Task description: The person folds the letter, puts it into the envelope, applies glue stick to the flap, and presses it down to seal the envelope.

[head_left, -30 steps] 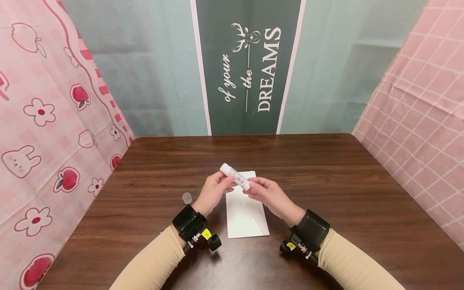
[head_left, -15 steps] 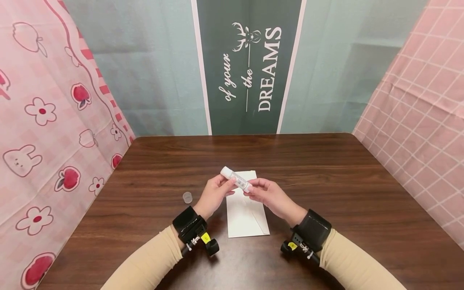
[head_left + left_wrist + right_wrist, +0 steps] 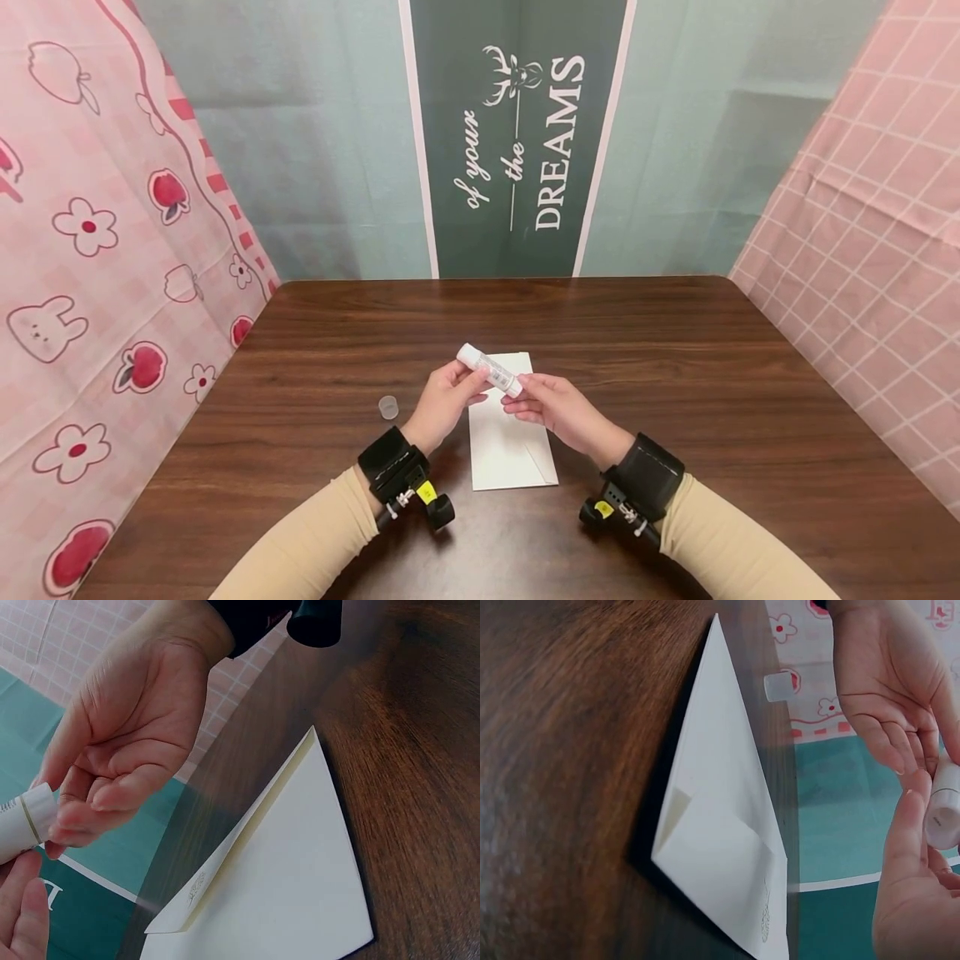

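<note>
A white glue stick with a printed label slants between both hands, above a white envelope. My left hand grips its barrel, thumb on the near side. At the lower right end, my right hand pinches the base between thumb and fingers. The left wrist view shows the right thumb and fingertips around that white end. In the right wrist view the round base faces the camera. The envelope lies on the table, its flap standing slightly raised in the left wrist view.
A small clear cap lies on the dark wooden table, left of the envelope. Printed cloths hang at the back and along both sides. Each wrist wears a black strap with a camera mount.
The right fingers have shifted around the glue stick's base. The glue stick has dipped slightly lower, while the left hand keeps its grip. The envelope and cap stay in place.
</note>
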`<state>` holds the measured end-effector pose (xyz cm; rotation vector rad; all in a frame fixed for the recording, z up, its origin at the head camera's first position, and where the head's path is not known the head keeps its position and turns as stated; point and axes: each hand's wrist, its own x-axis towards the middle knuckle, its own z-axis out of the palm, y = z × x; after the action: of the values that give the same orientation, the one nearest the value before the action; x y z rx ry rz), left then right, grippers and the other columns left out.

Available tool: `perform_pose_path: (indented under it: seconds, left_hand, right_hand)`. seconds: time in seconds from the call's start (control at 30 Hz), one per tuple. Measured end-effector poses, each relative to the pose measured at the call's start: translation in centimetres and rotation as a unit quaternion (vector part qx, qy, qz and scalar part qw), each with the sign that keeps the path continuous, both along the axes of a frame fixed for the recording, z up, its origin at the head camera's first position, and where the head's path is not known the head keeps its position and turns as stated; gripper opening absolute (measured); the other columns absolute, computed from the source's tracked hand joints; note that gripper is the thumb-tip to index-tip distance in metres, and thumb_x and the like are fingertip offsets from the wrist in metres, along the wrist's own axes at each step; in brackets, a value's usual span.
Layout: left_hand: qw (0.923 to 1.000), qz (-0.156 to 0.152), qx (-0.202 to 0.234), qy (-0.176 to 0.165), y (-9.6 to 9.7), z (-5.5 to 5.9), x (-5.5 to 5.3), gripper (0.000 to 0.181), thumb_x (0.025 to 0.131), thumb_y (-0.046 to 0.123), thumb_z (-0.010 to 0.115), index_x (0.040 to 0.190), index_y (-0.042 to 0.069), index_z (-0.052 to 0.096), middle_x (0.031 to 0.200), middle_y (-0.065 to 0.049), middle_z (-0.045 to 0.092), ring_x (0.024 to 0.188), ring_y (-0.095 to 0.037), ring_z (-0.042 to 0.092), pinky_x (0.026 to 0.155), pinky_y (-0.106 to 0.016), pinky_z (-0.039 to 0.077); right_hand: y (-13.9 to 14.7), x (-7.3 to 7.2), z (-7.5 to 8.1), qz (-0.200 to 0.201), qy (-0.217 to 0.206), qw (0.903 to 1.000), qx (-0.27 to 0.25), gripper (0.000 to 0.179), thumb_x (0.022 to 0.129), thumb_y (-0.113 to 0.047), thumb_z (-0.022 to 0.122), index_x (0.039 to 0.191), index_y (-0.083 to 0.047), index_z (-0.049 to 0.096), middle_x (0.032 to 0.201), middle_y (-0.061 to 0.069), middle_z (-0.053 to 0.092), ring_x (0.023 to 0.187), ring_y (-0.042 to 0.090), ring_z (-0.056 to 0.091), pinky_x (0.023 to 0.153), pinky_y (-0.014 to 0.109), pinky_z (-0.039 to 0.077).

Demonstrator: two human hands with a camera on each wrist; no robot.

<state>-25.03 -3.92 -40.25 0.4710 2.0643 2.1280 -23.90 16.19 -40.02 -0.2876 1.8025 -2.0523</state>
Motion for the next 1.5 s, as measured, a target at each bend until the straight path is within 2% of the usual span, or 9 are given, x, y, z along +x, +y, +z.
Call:
perform_pose_path:
  seconds: [0.07, 0.13, 0.33, 0.57, 0.73, 1.03, 1.23, 1.37, 1.5]
  left_hand:
    - [1.0, -0.001, 0.003, 0.003, -0.01, -0.04, 0.03, 0.037, 0.093, 0.023, 0.058, 0.119, -0.004, 0.055, 0.112, -0.018, 0.064, 0.101, -0.026, 0.063, 0.084, -0.036, 0.049]
    - [1.0, -0.001, 0.001, -0.005, -0.04, 0.71, 0.44, 0.035, 0.094, 0.02, 0.057, 0.118, -0.005, 0.055, 0.112, -0.018, 0.063, 0.102, -0.027, 0.062, 0.085, -0.037, 0.049]
    - [0.9998, 0.009, -0.002, -0.016, -0.12, 0.47, 0.38, 0.034, 0.093, 0.02, 0.058, 0.118, -0.003, 0.056, 0.112, -0.016, 0.064, 0.102, -0.025, 0.062, 0.086, -0.037, 0.048]
    - [0.9999, 0.009, 0.002, -0.007, -0.14, 0.08, 0.29, 0.036, 0.093, 0.024, 0.058, 0.119, -0.002, 0.056, 0.111, -0.016, 0.065, 0.101, -0.024, 0.063, 0.084, -0.035, 0.049]
    - [0.9999, 0.008, 0.004, -0.005, -0.08, -0.05, 0.32, 0.037, 0.093, 0.024, 0.058, 0.118, -0.002, 0.056, 0.11, -0.016, 0.065, 0.1, -0.025, 0.063, 0.083, -0.035, 0.049]
    - [0.9999, 0.011, -0.002, -0.011, -0.08, -0.15, 0.25, 0.036, 0.093, 0.024, 0.058, 0.119, -0.001, 0.056, 0.112, -0.015, 0.064, 0.102, -0.024, 0.062, 0.084, -0.036, 0.049]
    - [0.9999, 0.01, 0.004, -0.007, -0.04, -0.15, 0.06, 0.04, 0.093, 0.026, 0.058, 0.12, -0.003, 0.055, 0.112, -0.016, 0.064, 0.102, -0.024, 0.062, 0.084, -0.035, 0.049]
    - [0.9999, 0.01, 0.004, -0.003, 0.02, -0.11, 0.05, 0.038, 0.093, 0.025, 0.058, 0.118, -0.004, 0.055, 0.111, -0.017, 0.064, 0.101, -0.024, 0.062, 0.083, -0.035, 0.05]
    - [0.9998, 0.016, 0.009, -0.003, 0.12, 0.08, 0.16, 0.034, 0.094, 0.02, 0.057, 0.117, -0.004, 0.056, 0.11, -0.018, 0.064, 0.101, -0.023, 0.062, 0.082, -0.035, 0.05]
  right_hand:
    - [-0.03, 0.07, 0.1, -0.01, 0.001, 0.9999, 0.002, 0.043, 0.098, -0.02, 0.048, 0.12, 0.016, 0.046, 0.091, 0.006, 0.067, 0.085, 0.013, 0.066, 0.081, 0.028, 0.05]
    - [-0.09, 0.08, 0.17, -0.022, 0.011, 0.9996, 0.016, 0.041, 0.096, -0.018, 0.052, 0.12, 0.015, 0.048, 0.096, 0.008, 0.066, 0.088, 0.015, 0.065, 0.083, 0.029, 0.049]
    - [-0.33, -0.1, -0.02, -0.047, 0.051, 0.9954, 0.067, 0.038, 0.09, -0.012, 0.061, 0.119, 0.011, 0.049, 0.109, 0.015, 0.059, 0.1, 0.025, 0.059, 0.089, 0.035, 0.046]
    - [-0.16, 0.07, -0.3, -0.006, 0.01, 0.9999, 0.01, 0.045, 0.098, -0.025, 0.049, 0.122, 0.012, 0.046, 0.102, 0.009, 0.065, 0.093, 0.017, 0.064, 0.083, 0.029, 0.049]
    - [-0.1, 0.18, -0.31, 0.013, 0.007, 0.9998, -0.013, 0.039, 0.099, -0.02, 0.045, 0.118, 0.015, 0.047, 0.091, 0.005, 0.067, 0.086, 0.013, 0.066, 0.083, 0.031, 0.05]
    - [-0.38, 0.17, -0.06, -0.039, 0.061, 0.994, 0.081, 0.041, 0.089, -0.015, 0.063, 0.119, 0.009, 0.049, 0.111, 0.017, 0.059, 0.1, 0.026, 0.059, 0.088, 0.034, 0.047]
    - [-0.37, 0.13, -0.14, -0.024, 0.028, 0.9981, 0.05, 0.046, 0.097, -0.027, 0.05, 0.121, 0.012, 0.048, 0.106, 0.018, 0.063, 0.097, 0.024, 0.063, 0.084, 0.031, 0.049]
    - [-0.28, 0.09, -0.13, -0.012, 0.024, 0.9991, 0.032, 0.042, 0.098, -0.022, 0.048, 0.118, 0.016, 0.048, 0.097, 0.015, 0.066, 0.088, 0.017, 0.065, 0.081, 0.029, 0.05]
    - [-0.46, -0.01, 0.01, -0.033, 0.028, 0.9987, 0.025, 0.038, 0.097, -0.018, 0.05, 0.115, 0.015, 0.051, 0.092, 0.009, 0.067, 0.085, 0.014, 0.064, 0.081, 0.029, 0.05]
